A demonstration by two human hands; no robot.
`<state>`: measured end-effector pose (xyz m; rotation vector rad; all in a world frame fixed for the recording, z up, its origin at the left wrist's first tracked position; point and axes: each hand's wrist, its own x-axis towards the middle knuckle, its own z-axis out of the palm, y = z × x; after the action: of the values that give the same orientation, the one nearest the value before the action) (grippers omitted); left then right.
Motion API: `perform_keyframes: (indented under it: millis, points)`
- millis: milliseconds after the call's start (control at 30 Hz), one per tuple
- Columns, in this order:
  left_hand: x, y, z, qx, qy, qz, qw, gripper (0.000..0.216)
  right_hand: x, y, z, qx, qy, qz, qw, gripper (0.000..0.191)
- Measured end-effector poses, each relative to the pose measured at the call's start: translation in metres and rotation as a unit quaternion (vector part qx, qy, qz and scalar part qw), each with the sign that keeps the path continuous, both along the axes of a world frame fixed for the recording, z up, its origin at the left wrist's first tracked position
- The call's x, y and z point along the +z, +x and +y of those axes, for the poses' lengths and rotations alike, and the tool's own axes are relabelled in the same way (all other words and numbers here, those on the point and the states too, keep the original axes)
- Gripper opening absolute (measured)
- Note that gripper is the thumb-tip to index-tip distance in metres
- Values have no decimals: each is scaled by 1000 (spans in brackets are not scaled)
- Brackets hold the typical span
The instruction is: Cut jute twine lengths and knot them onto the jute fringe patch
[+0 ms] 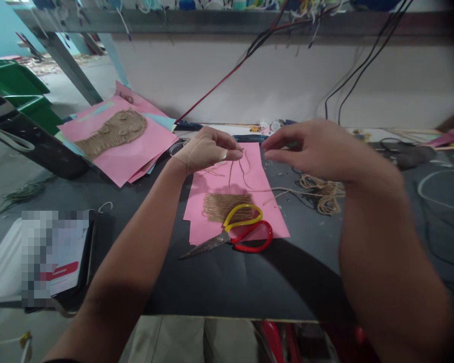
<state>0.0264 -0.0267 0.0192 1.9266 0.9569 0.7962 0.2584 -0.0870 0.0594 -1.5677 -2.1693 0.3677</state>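
Observation:
My left hand (208, 148) is closed in a pinch above the upper part of a pink sheet (267, 214). Thin brown twine (245, 169) dangles from its fingertips, and a strand crosses the back of the hand. To the right, my right hand (306, 148) hovers with thumb and fingers a little apart and nothing visible between them; it is slightly blurred. Below both hands, a woven-looking patch of brown twine (215, 206) lies on the sheet. Scissors (227, 234) with one yellow and one red handle rest partly over the patch, blades pointing left.
A loose bundle of twine (321, 194) lies on the dark table (212, 287) to the right. Pink sheets (117, 161) with a twine shape on top are stacked at the left. A phone (66, 262) sits at the front left. Cables (245, 58) hang behind.

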Motion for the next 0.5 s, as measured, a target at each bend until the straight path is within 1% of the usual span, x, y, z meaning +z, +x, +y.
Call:
perform_keyframes:
  millis: [100,133,200,300,433,500]
  points:
    - [-3,1,1,2,-2,-9,1000,14,-12,-24,2,31,-10,58,998,21]
    - [-4,0,3,0,-2,-14,1000,14,-16,-29,3,33,-2,68,997,21]
    - [-8,-2,7,-7,-4,-29,1000,15,-22,-35,6,13,14,83,996,21]
    - [-11,-2,9,-15,-8,-50,999,15,-27,-37,9,-4,14,113,994,21]
    - [-9,2,6,-4,-11,-47,999,15,-33,-34,13,18,-8,144,989,18]
    - [-8,5,4,1,-8,-46,999,16,-37,-34,15,22,-10,153,988,20]
